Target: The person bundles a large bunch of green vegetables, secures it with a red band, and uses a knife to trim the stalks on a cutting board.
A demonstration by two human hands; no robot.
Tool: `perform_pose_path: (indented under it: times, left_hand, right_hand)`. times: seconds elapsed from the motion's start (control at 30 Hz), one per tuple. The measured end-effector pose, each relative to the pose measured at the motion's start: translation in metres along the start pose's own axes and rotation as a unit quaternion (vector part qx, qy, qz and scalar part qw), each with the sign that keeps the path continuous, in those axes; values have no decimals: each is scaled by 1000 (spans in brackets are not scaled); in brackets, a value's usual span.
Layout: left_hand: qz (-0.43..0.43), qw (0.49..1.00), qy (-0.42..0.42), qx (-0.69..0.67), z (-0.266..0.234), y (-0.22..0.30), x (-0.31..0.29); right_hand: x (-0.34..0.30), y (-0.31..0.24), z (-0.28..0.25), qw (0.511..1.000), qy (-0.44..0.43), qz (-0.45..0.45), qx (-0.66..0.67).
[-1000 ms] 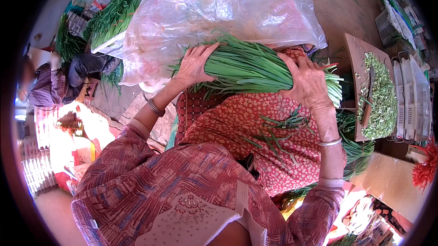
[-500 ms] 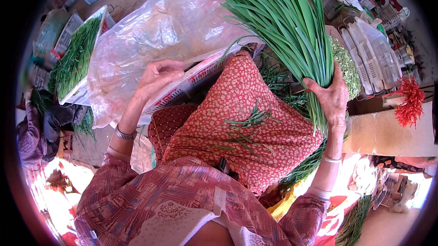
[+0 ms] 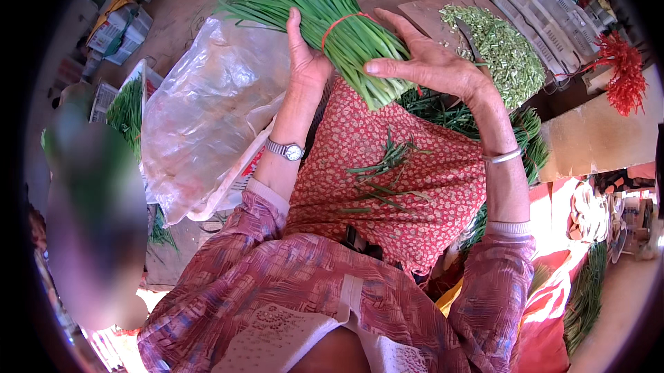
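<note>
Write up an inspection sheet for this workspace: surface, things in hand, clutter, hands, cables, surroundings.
Surface: red floral cloth over the lap.
Things in hand: long green leafy bundle with a thin red tie around it.
Clutter: loose green leaf scraps on the cloth; chopped green pieces and a dark-bladed knife on a flat brown board.
Hands: left hand against the bundle, most fingers hidden; right hand spread at its stem end.
Cables: nothing seen.
Surroundings: crumpled translucent plastic sheet, left; bunched red strands, right; blurred shape, far left, unidentifiable.
</note>
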State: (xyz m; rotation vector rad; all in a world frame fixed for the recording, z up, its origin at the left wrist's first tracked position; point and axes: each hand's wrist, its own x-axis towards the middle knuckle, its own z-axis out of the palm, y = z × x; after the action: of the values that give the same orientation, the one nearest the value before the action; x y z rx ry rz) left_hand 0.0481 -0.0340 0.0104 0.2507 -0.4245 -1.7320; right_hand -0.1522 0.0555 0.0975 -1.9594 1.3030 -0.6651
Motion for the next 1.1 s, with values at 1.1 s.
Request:
perform_pose_path:
  times: [1.1]
  left_hand:
    - [-66, 993, -13, 100, 0, 29, -32]
  right_hand:
    - [-26, -21, 50, 984, 169, -29, 46]
